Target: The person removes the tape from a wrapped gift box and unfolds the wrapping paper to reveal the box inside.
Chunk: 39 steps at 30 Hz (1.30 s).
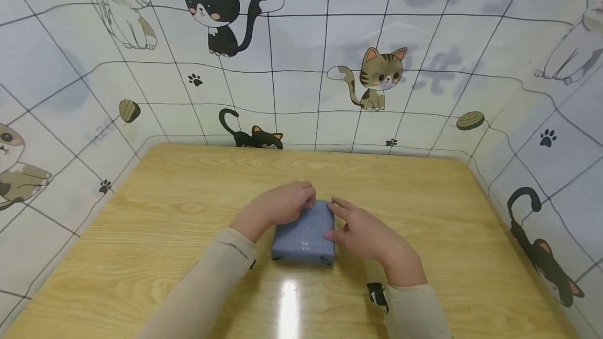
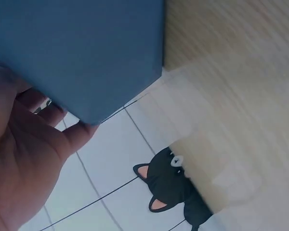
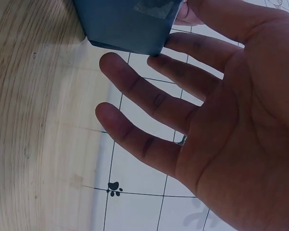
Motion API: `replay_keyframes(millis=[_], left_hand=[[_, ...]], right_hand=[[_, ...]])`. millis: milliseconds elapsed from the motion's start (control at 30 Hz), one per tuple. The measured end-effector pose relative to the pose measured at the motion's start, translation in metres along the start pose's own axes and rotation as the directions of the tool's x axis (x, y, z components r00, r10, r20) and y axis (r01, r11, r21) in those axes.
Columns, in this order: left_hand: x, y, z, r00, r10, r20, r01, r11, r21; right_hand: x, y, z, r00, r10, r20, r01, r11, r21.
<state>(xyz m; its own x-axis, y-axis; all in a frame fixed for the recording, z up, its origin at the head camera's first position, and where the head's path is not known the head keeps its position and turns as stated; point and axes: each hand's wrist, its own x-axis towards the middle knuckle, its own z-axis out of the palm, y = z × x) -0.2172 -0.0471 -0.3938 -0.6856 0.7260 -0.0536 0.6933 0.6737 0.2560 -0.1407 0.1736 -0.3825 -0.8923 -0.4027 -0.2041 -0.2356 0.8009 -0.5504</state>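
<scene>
A box wrapped in blue-grey paper [image 1: 303, 237] lies on the wooden table, with a shiny strip like clear tape on its near top and folded paper at its near corners. My left hand [image 1: 287, 203] reaches over its far left part with curled fingers, gripping near the far edge. From the left wrist, the fingers [image 2: 79, 137] bend against the blue box [image 2: 82, 53]; the thumb is hidden there. My right hand [image 1: 369, 232] rests along the box's right side, its fingers spread and fairly straight. In the right wrist view, some fingertips [image 3: 156, 61] meet the box's edge [image 3: 125, 29], while others are apart from it.
The wood-grain tabletop [image 1: 188, 198] extends around the box. A white cloth or sheet with cat drawings and grid lines [image 1: 301, 88] surrounds the table at the back and sides. A dark strap [image 1: 377, 293] sits by the right cuff.
</scene>
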Motion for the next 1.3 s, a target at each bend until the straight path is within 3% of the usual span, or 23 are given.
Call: replay_keyframes(millis=[167,367,467,600,667,733,767,867,933,1000,1100,1200,1300], left_hand=[[0.001,-0.003,0.005,0.998,-0.068,-0.007,0.067,0.988,-0.136],[0.006,-0.010,0.010,0.968,-0.252,-0.017,0.235,0.922,-0.307],[0.006,-0.016,0.011,0.938,-0.346,-0.040,0.303,0.868,-0.392],[0.001,-0.022,0.010,0.873,-0.482,-0.073,0.371,0.754,-0.541],[-0.002,-0.023,0.008,0.846,-0.525,-0.097,0.379,0.719,-0.582],[-0.005,-0.021,0.007,0.842,-0.520,-0.143,0.368,0.748,-0.552],[-0.006,-0.020,0.007,0.853,-0.492,-0.175,0.352,0.790,-0.502],[-0.011,-0.013,0.005,0.926,-0.313,-0.212,0.241,0.920,-0.309],[-0.013,-0.005,0.003,0.973,-0.156,-0.172,0.111,0.963,-0.247],[-0.013,0.002,0.002,0.996,-0.022,-0.092,-0.005,0.958,-0.285],[-0.012,0.012,0.000,0.997,0.068,0.033,-0.053,0.936,-0.349],[-0.011,0.017,0.001,0.993,0.056,0.103,-0.022,0.952,-0.304],[-0.011,0.019,0.001,0.994,-0.027,0.105,0.045,0.984,-0.175]], right_hand=[[0.000,-0.003,0.000,1.000,0.011,0.004,-0.011,1.000,0.007],[-0.002,-0.003,0.000,0.999,0.027,-0.019,-0.027,0.999,-0.021],[-0.001,-0.003,0.001,0.998,0.054,-0.020,-0.055,0.998,-0.039],[-0.001,-0.003,0.003,0.997,0.075,-0.009,-0.076,0.995,-0.060],[-0.002,-0.003,0.003,0.996,0.085,-0.010,-0.085,0.994,-0.071],[-0.003,-0.004,0.003,0.996,0.084,-0.015,-0.085,0.992,-0.097],[-0.004,-0.005,0.003,0.996,0.082,-0.020,-0.084,0.990,-0.111],[-0.007,-0.009,0.001,0.997,0.072,-0.032,-0.076,0.985,-0.156],[-0.010,-0.012,-0.001,0.997,0.064,-0.033,-0.069,0.982,-0.175],[-0.013,-0.017,-0.004,0.998,0.060,-0.026,-0.064,0.983,-0.170],[-0.018,-0.025,-0.007,0.997,0.069,0.014,-0.067,0.990,-0.127],[-0.022,-0.033,-0.009,0.992,0.111,0.056,-0.107,0.992,-0.074],[-0.023,-0.037,-0.008,0.985,0.155,0.070,-0.151,0.987,-0.054]])
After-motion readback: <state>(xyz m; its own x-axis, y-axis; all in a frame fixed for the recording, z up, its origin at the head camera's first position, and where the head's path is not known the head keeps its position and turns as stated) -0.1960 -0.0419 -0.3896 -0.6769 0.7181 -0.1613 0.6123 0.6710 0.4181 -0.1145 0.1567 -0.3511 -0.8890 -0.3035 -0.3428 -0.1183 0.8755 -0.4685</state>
